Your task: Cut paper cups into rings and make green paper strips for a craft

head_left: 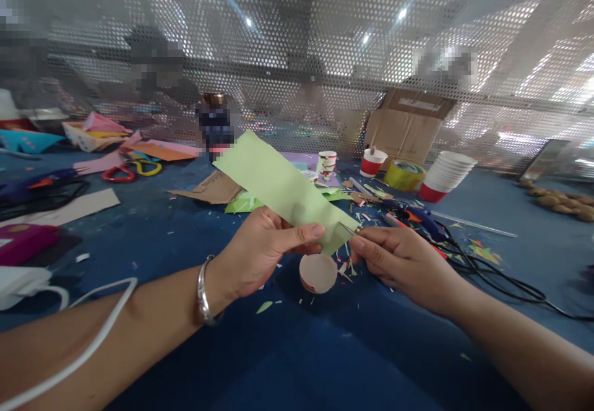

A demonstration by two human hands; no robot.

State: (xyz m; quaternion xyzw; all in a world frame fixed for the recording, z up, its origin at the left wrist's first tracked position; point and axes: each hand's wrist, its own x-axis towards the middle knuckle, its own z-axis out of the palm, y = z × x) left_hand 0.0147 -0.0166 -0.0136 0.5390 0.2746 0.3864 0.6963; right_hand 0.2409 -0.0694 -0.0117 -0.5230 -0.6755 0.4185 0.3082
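A strip of light green paper (273,179) slants across the middle of the view, raised above the blue table. My left hand (264,247) grips its lower edge, thumb on the front face and fingers behind. At the paper's lower right end, my right hand (394,259) pinches the corner between thumb and fingertips. A thin dark line shows on the paper right by those fingertips; whether it is a slit, a fold or a slim tool I cannot tell. Just below the paper, a small cut-down paper cup (318,273) sits on the table between my hands.
Paper scraps (343,268) litter the blue table (297,349). On the right are a glue gun (424,220) with a black cable, stacked cups (448,176), yellow tape (404,174) and a cardboard box (403,129). Scissors (119,173) lie left. A white cable (104,330) crosses my left forearm.
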